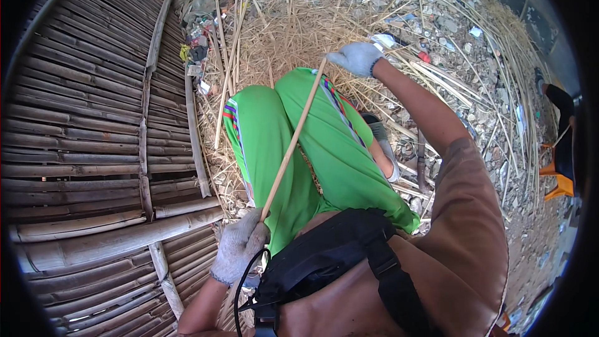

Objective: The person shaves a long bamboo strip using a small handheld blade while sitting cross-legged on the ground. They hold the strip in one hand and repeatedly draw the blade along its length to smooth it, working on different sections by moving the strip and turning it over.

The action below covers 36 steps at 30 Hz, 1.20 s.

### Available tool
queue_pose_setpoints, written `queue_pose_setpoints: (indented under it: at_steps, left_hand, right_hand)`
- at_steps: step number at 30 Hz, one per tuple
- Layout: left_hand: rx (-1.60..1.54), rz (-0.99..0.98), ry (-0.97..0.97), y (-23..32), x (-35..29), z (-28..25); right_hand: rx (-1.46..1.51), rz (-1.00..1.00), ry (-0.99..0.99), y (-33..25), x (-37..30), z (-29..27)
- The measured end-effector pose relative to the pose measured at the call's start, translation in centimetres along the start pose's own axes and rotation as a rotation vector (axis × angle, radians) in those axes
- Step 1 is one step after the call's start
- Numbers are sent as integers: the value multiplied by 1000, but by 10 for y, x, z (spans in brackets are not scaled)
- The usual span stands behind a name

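A long, thin bamboo stick (293,140) slants across my lap, over the green trousers (265,125). Around its lower part, beside my left hip, my left hand (238,244) in a pale knitted glove is closed. A stretch of the stick seems to run on below that hand, partly hidden by my forearm. Past my knees, my gloved right hand (355,59) reaches out with its fingertips pinched at the stick's far end. Near my left hand hangs a black cable (237,299) from the black bag (324,253) strapped across my body.
A slatted bamboo wall or panel (81,118) fills the left side. Ahead lies a heap of straw-like shavings (281,40). Loose bamboo strips (458,90) are scattered over rubble at the right. Another person's dark-sleeved arm (560,100) shows at the right edge, by an orange stool (555,178).
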<state>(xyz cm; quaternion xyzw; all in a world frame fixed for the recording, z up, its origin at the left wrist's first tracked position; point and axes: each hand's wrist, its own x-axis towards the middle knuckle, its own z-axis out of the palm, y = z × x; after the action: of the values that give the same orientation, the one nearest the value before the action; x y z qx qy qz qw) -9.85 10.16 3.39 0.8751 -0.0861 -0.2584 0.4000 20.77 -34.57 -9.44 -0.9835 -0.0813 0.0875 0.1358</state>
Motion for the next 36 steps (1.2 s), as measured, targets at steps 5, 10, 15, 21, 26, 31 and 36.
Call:
queue_pose_setpoints:
  at_steps: [5, 10, 15, 21, 26, 31, 36]
  left_hand:
    - [-42, -83, -51, 15, -10, -2]
    - [-349, -221, -33, 14, -26, 2]
    - [-508, -233, 4, 9, -7, 8]
    - [-321, -185, 6, 35, 46, 6]
    - [-287, -150, 27, 39, 87, 14]
    - [-218, -113, 28, 34, 71, 14]
    - [-78, -92, 59, 25, 36, 13]
  right_hand:
    - [-19, 177, 62, 70, 42, 13]
    - [141, 302, 220, 79, 36, 16]
    - [203, 0, 115, -36, -20, -1]
    - [73, -119, -42, -91, -64, -10]
    - [29, -179, -128, -115, -88, -22]
    - [11, -139, -87, -101, -75, -10]
    - [40, -63, -39, -68, -53, -7]
